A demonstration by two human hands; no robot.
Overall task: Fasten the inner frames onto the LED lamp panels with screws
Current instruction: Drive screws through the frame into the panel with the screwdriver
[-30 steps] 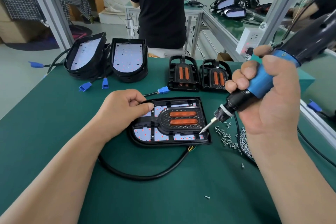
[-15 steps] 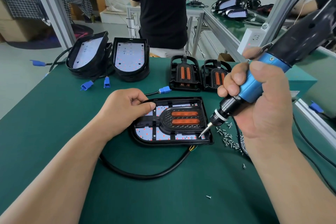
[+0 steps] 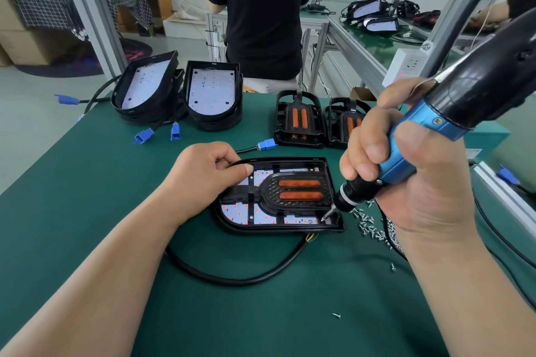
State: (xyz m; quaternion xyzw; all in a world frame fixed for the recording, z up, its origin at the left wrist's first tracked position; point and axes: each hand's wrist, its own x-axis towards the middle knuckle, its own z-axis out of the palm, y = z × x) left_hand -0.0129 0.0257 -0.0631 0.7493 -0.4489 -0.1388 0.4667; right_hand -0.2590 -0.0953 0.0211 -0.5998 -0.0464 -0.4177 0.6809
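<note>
While left hand [image 3: 203, 180] holds lamp panel [image 3: 237, 213] | right hand [image 3: 414, 182] grips screwdriver [image 3: 429, 120] | bit on inner frame [image 3: 300, 192]

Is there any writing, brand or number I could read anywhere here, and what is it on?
No text can be read.
White label at far right: blurred.
Marks on the LED lamp panel: too small.
White socket box: symbols only, blurred.

No writing can be read anywhere. A white sticker [image 3: 473, 151] on the teal box [image 3: 493, 133] at the right edge of the frame carries print too small to make out. A tiny mark on the lamp panel [image 3: 262, 216], lower centre, just left of the screwdriver [image 3: 406, 153] tip, is blurred.
</note>
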